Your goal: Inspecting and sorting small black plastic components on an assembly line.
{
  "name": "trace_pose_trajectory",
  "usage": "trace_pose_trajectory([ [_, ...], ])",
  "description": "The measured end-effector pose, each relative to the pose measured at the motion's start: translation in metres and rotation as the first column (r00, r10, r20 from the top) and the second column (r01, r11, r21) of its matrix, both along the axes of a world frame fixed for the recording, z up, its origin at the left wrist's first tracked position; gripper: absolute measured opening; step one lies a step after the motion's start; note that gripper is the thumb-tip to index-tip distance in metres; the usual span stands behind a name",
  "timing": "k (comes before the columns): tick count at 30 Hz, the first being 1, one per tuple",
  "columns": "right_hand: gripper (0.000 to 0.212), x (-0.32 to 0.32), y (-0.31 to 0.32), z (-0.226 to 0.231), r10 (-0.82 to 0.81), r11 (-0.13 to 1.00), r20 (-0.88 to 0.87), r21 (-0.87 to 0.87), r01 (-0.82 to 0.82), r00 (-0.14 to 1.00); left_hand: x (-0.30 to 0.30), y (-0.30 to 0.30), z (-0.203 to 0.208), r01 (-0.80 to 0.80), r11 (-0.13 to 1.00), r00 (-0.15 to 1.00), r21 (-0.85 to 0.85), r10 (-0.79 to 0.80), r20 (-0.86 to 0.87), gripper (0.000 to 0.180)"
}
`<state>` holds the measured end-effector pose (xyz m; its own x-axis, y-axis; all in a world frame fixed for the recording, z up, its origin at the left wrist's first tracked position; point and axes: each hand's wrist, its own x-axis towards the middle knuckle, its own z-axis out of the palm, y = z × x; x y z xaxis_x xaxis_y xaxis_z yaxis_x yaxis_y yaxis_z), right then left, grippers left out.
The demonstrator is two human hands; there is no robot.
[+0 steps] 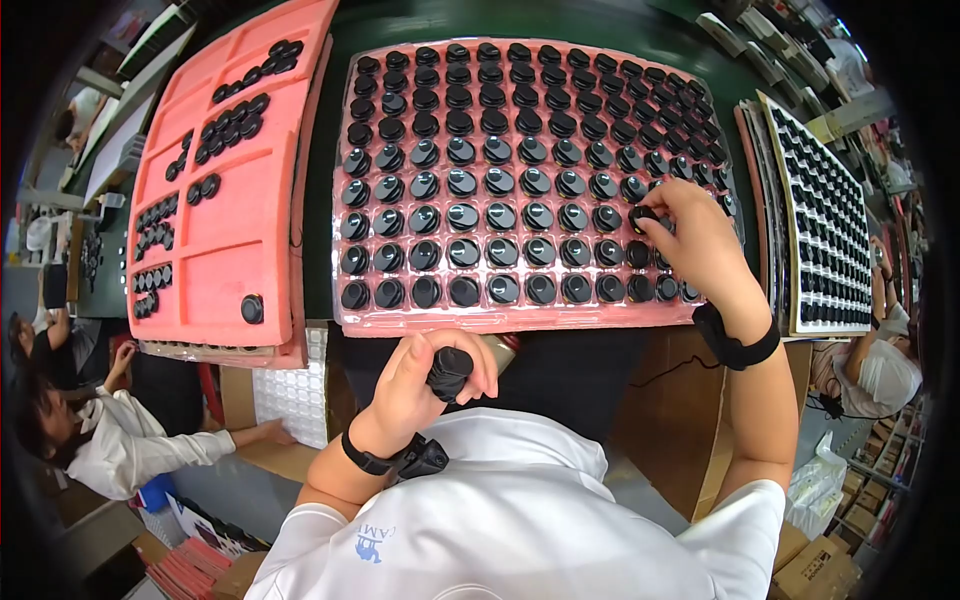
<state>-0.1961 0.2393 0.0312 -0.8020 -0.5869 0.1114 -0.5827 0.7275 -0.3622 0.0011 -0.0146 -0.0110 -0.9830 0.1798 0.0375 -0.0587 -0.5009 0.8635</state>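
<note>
Left hand [402,386], 7 o'clock: fingers curled around dark stacked pieces [450,372], just below tray. Right hand [702,240], between 2 and 3 o'clock: thumb and fingers pinching black round part [640,216]; can't tell if lifted or seated. Clear tray [500,322] of similar parts, 12 o'clock, on green surface [400,20]. Pink tray [222,290], 9 o'clock, partly filled.

Factory workshop, trays [520,321] w/ blk parts [461,217], co-workers [120,445] alongside, prob. shelved boxes [866,499]
</note>
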Motion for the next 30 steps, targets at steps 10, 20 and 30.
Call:
trace_pose_trajectory([
  [10,0.021,0.015,-0.017,0.007,0.109,0.989,-0.261,0.123,-0.079,0.959,-0.003,0.002,0.004,-0.007,0.999,0.999,-0.052,0.009,0.035,0.07],
  [20,0.027,0.097,-0.07,0.02,0.571,0.767,0.283,-0.518,-0.378,0.771,-0.005,0.019,0.01,0.072,0.984,0.997,-0.162,-0.067,0.039,0.063],
  [30,0.025,0.039,0.003,0.021,0.152,0.945,0.191,-0.316,-0.086,0.97,-0.001,0.0,-0.008,0.062,0.994,0.998,-0.093,-0.061,0.008,0.065],
])
